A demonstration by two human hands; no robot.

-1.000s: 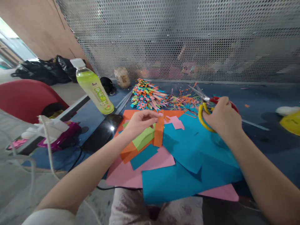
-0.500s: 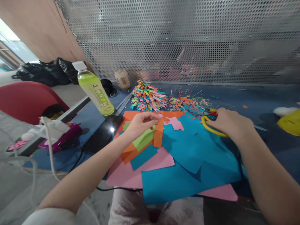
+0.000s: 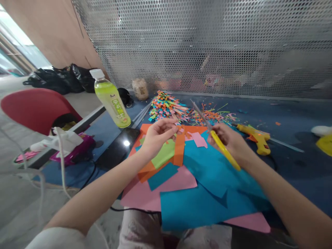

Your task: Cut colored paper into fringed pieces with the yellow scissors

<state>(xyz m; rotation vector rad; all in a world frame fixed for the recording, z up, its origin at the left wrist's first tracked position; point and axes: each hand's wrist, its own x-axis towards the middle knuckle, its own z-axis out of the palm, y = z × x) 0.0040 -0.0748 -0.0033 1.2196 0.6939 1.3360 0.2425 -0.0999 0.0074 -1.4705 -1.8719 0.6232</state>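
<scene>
1. Above the near half of the table (image 3: 290, 117), the right hand (image 3: 228, 141) has its fingers wrapped around the yellow-handled scissors (image 3: 225, 150), over the blue paper sheets (image 3: 192, 207); the blades point toward the far edge.
2. Left of it, the left hand (image 3: 160, 136) is over the green paper (image 3: 164, 155) and beside the orange strip (image 3: 179, 145). Its fingers are curled, thumb near forefinger; whether they pinch a small pink bit, I cannot tell.
3. A careless swing of the blades could, I judge, catch the paper tree (image 3: 167, 107), which appears near their tips.
4. If the right elbow or wrist goes outward, it might push the glue gun (image 3: 263, 143) or pull its black cord (image 3: 273, 162). If the nozzle is hot, it could mark the paper scraps (image 3: 210, 116) near it.
5. Blue paper reaches past the near edge, so a knee may shift it.
6. Fingers hide one scissor handle, and the blades' opening is unclear. A yellow object (image 3: 325, 143) is cut off at right.
</scene>
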